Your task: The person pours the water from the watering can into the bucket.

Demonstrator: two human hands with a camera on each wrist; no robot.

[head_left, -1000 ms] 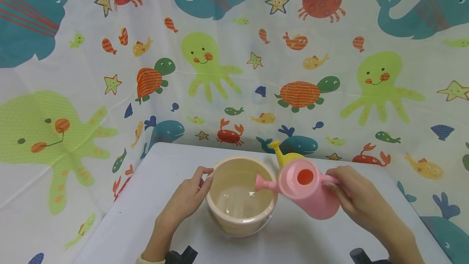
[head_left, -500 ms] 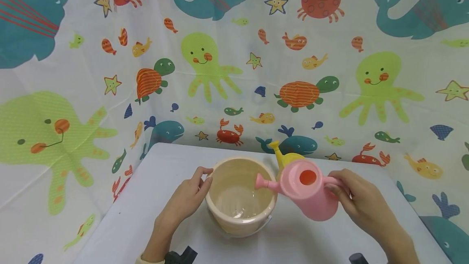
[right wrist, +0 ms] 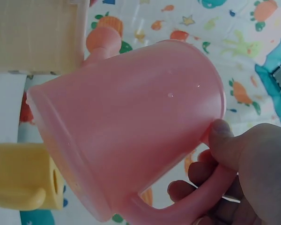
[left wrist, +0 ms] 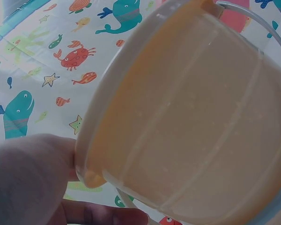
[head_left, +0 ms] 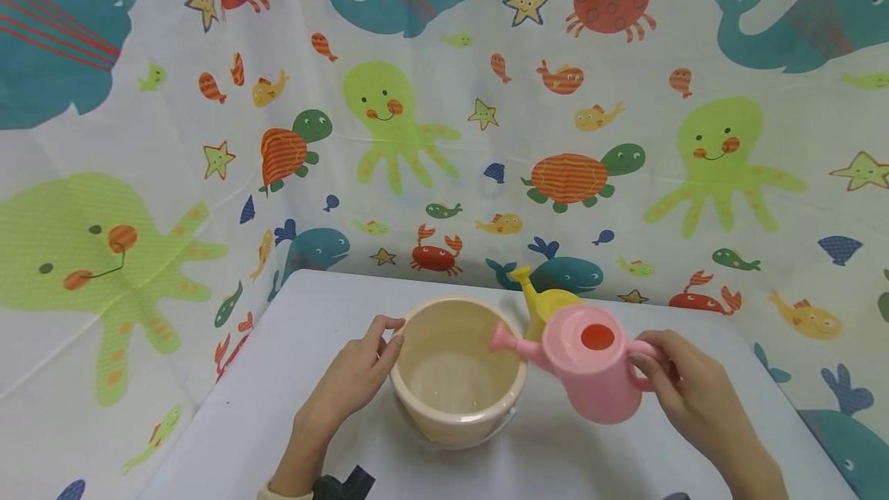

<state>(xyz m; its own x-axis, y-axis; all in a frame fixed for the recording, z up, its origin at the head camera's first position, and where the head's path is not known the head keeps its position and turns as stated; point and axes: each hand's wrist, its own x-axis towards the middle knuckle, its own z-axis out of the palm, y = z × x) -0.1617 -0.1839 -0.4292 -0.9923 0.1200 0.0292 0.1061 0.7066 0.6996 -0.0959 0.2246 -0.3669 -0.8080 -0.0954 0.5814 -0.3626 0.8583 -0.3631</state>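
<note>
A cream bucket with a thin white handle stands on the white table. At its left side my left hand grips the rim, which also shows in the left wrist view, where the thumb lies at the rim and a finger lies under it. My right hand holds a pink watering can by its loop handle. The can is nearly upright, its round opening showing orange-red inside. Its spout reaches over the bucket's right rim.
Behind the pink can stands a yellow watering can, partly hidden by it. A white table lies beneath everything. Around the back and sides hangs a white curtain printed with sea animals.
The pink watering can has shifted right and tipped back more upright, its spout drawing toward the bucket's right rim. Bright ripples inside the bucket have faded. My left hand stays put.
</note>
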